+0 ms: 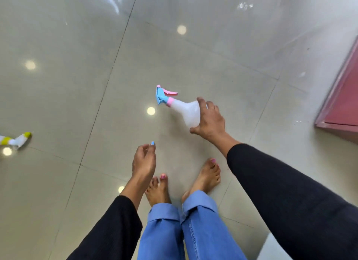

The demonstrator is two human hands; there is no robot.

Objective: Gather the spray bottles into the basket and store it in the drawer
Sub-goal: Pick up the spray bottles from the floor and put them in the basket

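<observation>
A white translucent spray bottle (184, 110) with a blue and pink trigger head lies tilted over the floor, nozzle pointing left. My right hand (210, 120) grips its round body from the right side. My left hand (144, 159) hovers lower and to the left, fingers loosely curled and holding nothing. A second spray bottle (16, 140), white with a yellow-green head, lies on the floor at the far left edge, partly cut off. No basket or drawer is in view.
Glossy beige floor tiles (77, 65) fill the view, with ceiling lights reflected in them. A reddish-pink cabinet or furniture edge (341, 104) stands at the right. My bare feet (184, 184) stand just below the hands. A pale object corner (275, 248) shows at bottom right.
</observation>
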